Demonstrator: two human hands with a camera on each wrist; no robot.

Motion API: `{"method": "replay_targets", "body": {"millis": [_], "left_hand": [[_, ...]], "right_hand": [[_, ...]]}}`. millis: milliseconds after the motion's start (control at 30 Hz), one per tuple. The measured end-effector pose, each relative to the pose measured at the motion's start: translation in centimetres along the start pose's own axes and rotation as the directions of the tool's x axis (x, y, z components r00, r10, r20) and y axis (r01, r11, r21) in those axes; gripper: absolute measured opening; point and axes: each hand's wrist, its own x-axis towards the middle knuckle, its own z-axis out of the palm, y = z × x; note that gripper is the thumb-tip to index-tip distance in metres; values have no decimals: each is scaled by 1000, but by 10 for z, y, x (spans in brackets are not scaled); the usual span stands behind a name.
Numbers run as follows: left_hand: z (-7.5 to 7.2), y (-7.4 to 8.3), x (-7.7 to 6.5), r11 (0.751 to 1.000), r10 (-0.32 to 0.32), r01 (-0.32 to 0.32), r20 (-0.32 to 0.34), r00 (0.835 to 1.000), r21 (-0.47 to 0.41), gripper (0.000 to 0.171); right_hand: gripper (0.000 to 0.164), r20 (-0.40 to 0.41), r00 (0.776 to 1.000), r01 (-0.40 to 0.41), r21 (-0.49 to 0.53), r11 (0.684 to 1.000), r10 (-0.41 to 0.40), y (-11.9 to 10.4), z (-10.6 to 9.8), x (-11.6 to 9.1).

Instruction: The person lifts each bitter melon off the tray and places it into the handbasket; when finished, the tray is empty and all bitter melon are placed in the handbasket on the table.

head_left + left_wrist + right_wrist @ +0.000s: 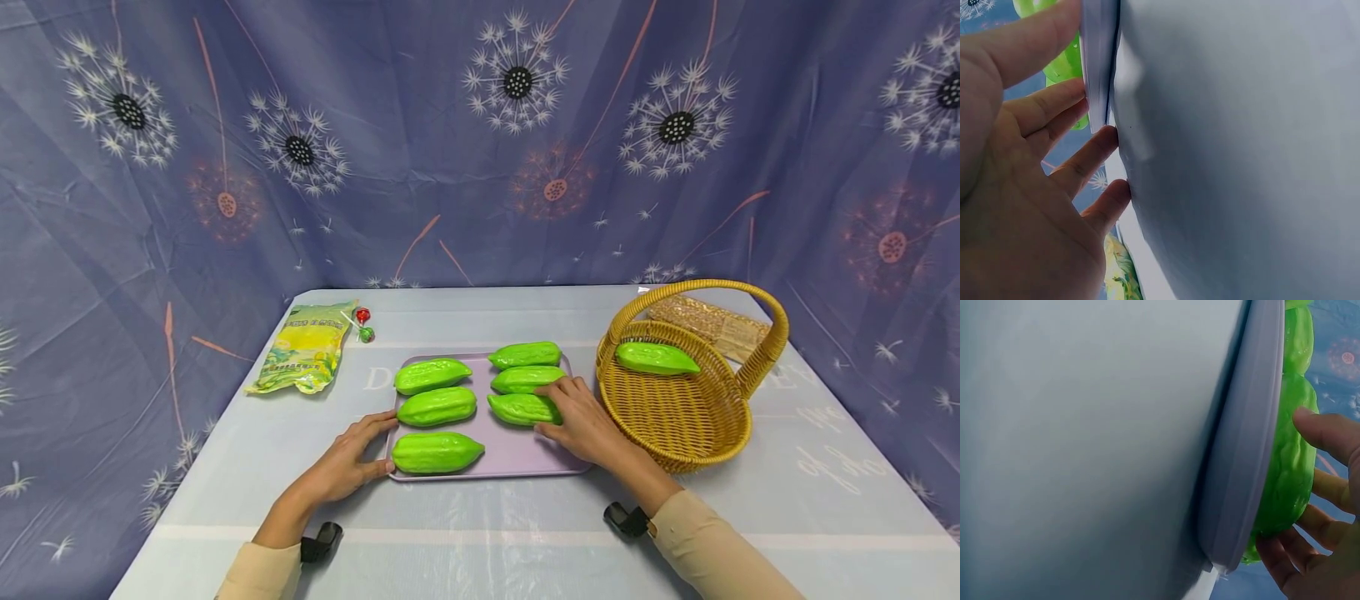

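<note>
Head view: left hand (343, 461) straight-fingered at the rim of the tray (510, 457), right hand (587, 425) pinching one end of a green gourd (519, 408) on it, left of that grip, probably light, stiff, slippery, best taken mid-body.

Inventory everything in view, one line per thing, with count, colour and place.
Green gourds: 7, bright green, six in two columns on the tray, one in the basket
Tray: 1, lilac, middle of the table
Basket: 1, golden brown, right of the tray
Packet: 1, yellow and green, far left
Wrapped sweets: 2, red and green, beside the packet
Package: 1, gold, behind the basket
Table: 1, pale grey-blue, under everything
Backdrop: 1, blue-purple, behind the table
Wrist devices: 2, black, one per wrist
Sleeves: 2, beige, both forearms
Left grip: 1, bare, at the tray's left edge
Right grip: 1, bare, around the right column's nearest gourd
</note>
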Motion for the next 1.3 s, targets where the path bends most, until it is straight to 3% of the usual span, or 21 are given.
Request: {"method": "replay_targets", "body": {"millis": [567,900,1300], "left_hand": [[0,-1,0,1000,4,-4,0,1000,-3,62],[0,1,0,1000,-1,1,-8,1000,3,61],[-1,2,0,1000,-10,10,2,1000,5,61]], "right_hand": [[48,44,999,-16,13,1000,15,-4,-8,-2],[49,-17,1000,16,82,997,-15,-10,-44,-3],[47,-68,997,36,50,998,-33,3,-100,-15]]}}
